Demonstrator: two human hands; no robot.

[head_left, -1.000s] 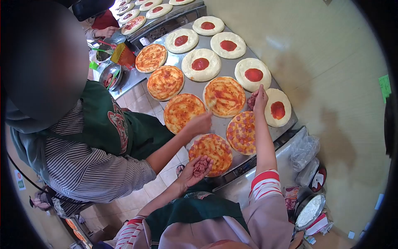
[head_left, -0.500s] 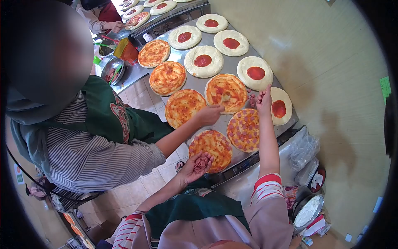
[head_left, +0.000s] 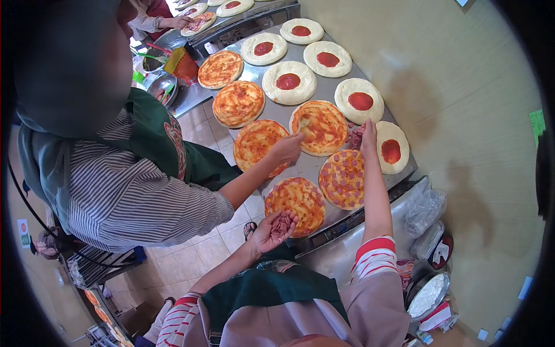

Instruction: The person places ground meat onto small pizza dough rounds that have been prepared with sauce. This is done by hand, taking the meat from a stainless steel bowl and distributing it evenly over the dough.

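My left hand point(head_left: 275, 232) is cupped palm up, cradling a heap of diced sausage pieces point(head_left: 282, 223). It hovers over the near edge of a sauced pizza base point(head_left: 296, 202) with pink pieces along its rim. My right hand point(head_left: 367, 140) reaches to a small pile of diced sausage point(head_left: 354, 136) on the metal table, its fingers bent round some pieces. Below that hand lies a pizza point(head_left: 342, 180) covered with diced sausage. Close by on the right is a dough round point(head_left: 392, 148) with a sauce blob in its centre.
Beside me a co-worker's hand point(head_left: 287, 148) works a spoon-like tool point(head_left: 303, 123) on a sauced base point(head_left: 319, 130). More dough rounds point(head_left: 289, 82) fill the metal table point(head_left: 329, 103). At left stand a metal bowl point(head_left: 163, 88) and an orange container point(head_left: 182, 65). A wall point(head_left: 457, 110) bounds the right.
My right hand has closed in on the sausage pile, its fingers now among the pieces. The co-worker's hand has moved across the sauced base. My left hand stays nearly still; the view has shifted slightly.
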